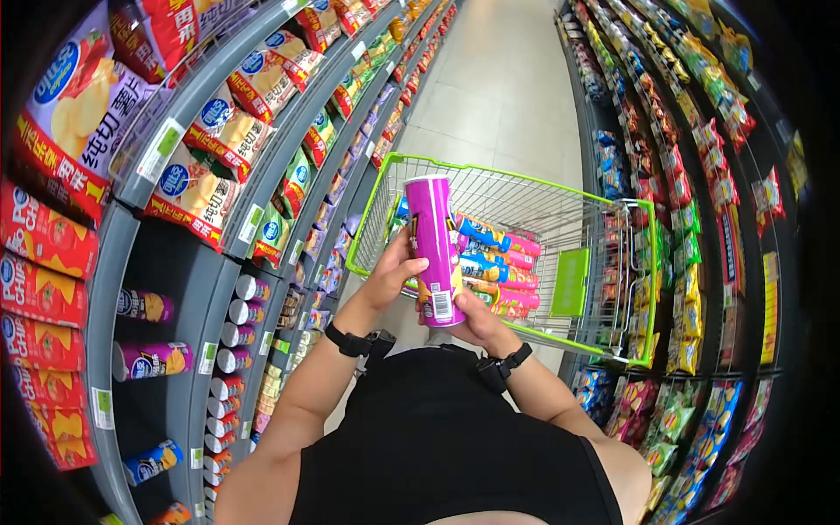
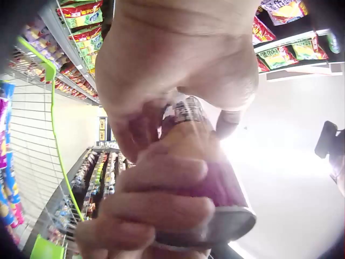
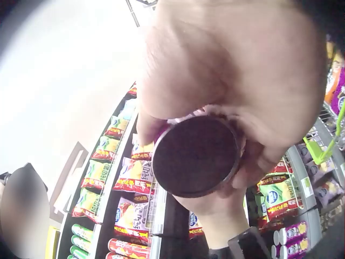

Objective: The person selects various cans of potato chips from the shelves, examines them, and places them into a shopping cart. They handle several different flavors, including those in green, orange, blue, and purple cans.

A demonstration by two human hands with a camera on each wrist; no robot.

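A purple chip can (image 1: pixel 430 236) with a white lid is held by both hands above the cart, its barcode end towards the body. The left hand (image 1: pixel 391 273) grips its left side, thumb across the front. At the lower right end, the right hand (image 1: pixel 475 322) holds it with the thumb beside the barcode. In the left wrist view, fingers wrap the can (image 2: pixel 205 167) near its metal rim. The right wrist view shows the can's round dark end (image 3: pixel 197 156) within the curve of the right hand (image 3: pixel 232 70).
A green-edged shopping cart (image 1: pixel 570 282) holds several blue and pink cans (image 1: pixel 483 267). Shelves of chip bags (image 1: pixel 210 197) and cans (image 1: pixel 153 360) line the left; more snack shelves (image 1: pixel 687 306) stand on the right. The tiled aisle floor (image 1: pixel 490 87) runs ahead between them.
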